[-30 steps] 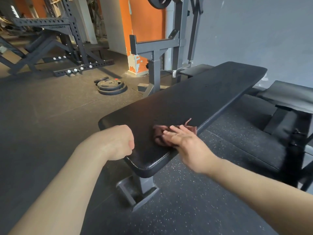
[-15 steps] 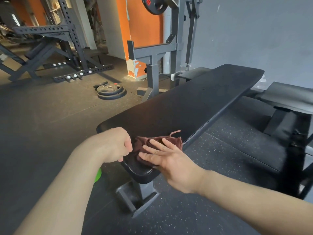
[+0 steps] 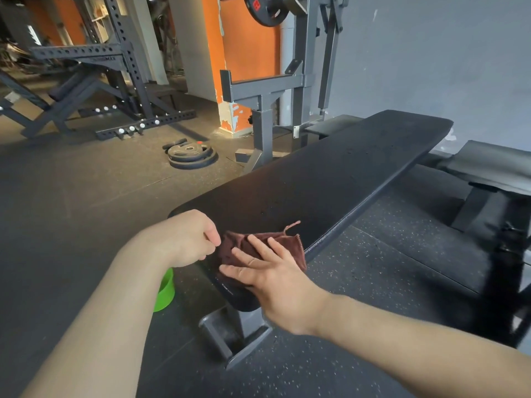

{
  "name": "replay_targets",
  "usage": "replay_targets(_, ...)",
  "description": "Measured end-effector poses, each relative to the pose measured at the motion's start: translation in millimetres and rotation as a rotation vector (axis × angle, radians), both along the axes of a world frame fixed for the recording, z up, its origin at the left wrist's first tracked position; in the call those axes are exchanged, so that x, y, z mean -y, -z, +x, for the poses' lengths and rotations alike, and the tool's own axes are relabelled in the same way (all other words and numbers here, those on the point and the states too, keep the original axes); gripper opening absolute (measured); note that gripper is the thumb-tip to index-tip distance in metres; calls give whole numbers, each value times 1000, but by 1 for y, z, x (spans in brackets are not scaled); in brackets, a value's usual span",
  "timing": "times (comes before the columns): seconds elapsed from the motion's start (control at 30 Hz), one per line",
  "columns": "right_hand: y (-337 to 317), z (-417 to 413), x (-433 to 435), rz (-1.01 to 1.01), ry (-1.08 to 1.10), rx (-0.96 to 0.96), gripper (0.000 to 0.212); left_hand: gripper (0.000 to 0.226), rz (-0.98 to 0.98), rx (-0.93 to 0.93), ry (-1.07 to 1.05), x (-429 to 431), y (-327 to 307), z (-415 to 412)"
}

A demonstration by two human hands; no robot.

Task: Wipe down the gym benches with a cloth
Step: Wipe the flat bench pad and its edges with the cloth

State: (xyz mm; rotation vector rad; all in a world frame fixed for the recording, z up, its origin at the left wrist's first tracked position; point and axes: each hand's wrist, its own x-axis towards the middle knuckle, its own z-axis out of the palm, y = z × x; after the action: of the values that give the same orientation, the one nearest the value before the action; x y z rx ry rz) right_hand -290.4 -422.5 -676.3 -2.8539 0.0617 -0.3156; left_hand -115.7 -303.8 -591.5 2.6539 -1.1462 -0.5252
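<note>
A long black padded bench (image 3: 330, 173) runs from near me toward the far right. A dark brown cloth (image 3: 283, 242) lies crumpled on its near end. My right hand (image 3: 267, 271) presses flat on the cloth with fingers spread and straight. My left hand (image 3: 186, 237) hovers at the bench's near left corner, just left of the cloth, fingers curled in a fist. A green container (image 3: 165, 288) pokes out beneath that wrist and seems to hang from the fist; its top is hidden.
The bench's grey metal foot (image 3: 230, 340) stands on the speckled rubber floor. Stacked weight plates (image 3: 191, 156) lie on the floor to the left. A grey rack (image 3: 267, 90) stands behind the bench, and another padded bench (image 3: 494, 165) sits at right.
My right hand has dragged the cloth back along the bench to its near end, close to my left fist. The green container has come into view under my left wrist.
</note>
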Motion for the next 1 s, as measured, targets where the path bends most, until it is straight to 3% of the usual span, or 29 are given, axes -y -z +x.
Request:
replay_targets(0.1, -1, 4, 34, -57, -4, 4, 62, 10, -9, 30, -4, 1, 3, 4)
replay_targets(0.2, -7, 19, 74, -188, 258, -40, 65, 9, -10, 35, -13, 2, 8, 5)
replay_targets(0.3, -13, 37, 74, -99, 429, -101, 58, 7, 3, 61, -38, 1, 12, 8)
replay_targets(0.5, -21, 44, -8, -31, 58, -122, 69, 11, 7, 115, -108, -4, 16, 19)
replay_targets(0.6, -24, 41, -2, 8, -75, -152, 67, 15, 5, 99, -106, -6, 16, 23)
replay_targets(0.67, -23, 47, 26, 13, -31, -166, 69, 15, -22, 65, -129, -8, 16, 24)
replay_targets(0.83, -23, 66, 83, -45, 416, -210, 69, 17, -59, 29, -137, -11, 18, 25)
replay_targets(0.9, -25, 71, 64, -32, 404, -236, 71, 18, -78, 31, -136, -12, 19, 28)
replay_targets(1.0, -26, 72, 14, -37, 207, -184, 72, 21, -103, 39, -145, -12, 20, 30)
